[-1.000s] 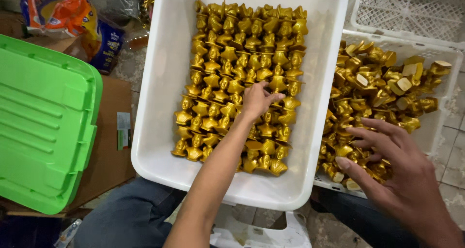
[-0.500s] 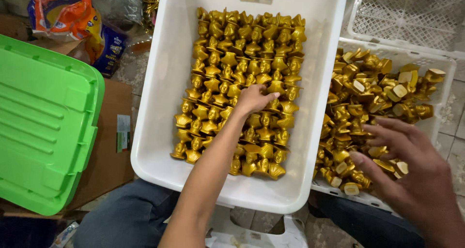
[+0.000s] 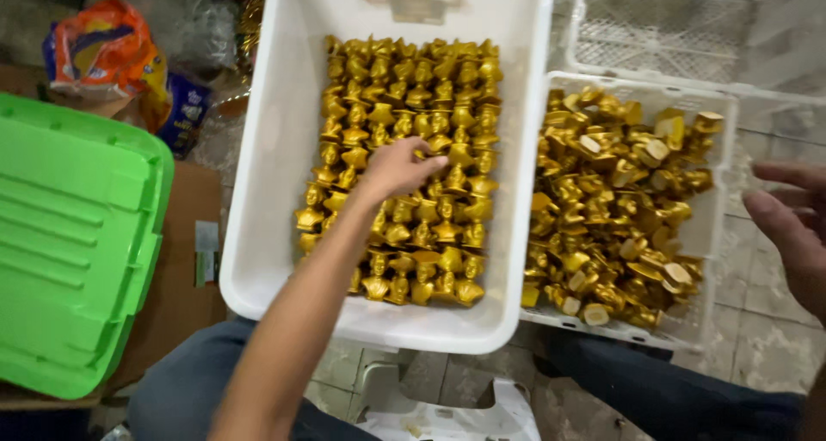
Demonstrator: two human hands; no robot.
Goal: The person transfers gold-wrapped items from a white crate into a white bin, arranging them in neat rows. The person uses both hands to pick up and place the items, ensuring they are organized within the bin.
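Head view: right hand lifted clear of loose pile

Left hand (image 3: pixel 397 167) rests, fingers curled, on neat gold figurines (image 3: pixel 404 166) in the white tub (image 3: pixel 267 191). Right hand (image 3: pixel 796 230), earlier digging among the loose gold figurines (image 3: pixel 615 200), now hovers open and empty beside the white crate (image 3: pixel 718 226).

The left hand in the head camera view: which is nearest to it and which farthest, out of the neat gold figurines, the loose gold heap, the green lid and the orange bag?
From the left hand:
1. Neat gold figurines, directly under it in the white tub.
2. Loose gold heap, to its right in the mesh crate.
3. Orange bag, upper left.
4. Green lid, far left; close to the bag's distance, so ranks 3 and 4 are uncertain.
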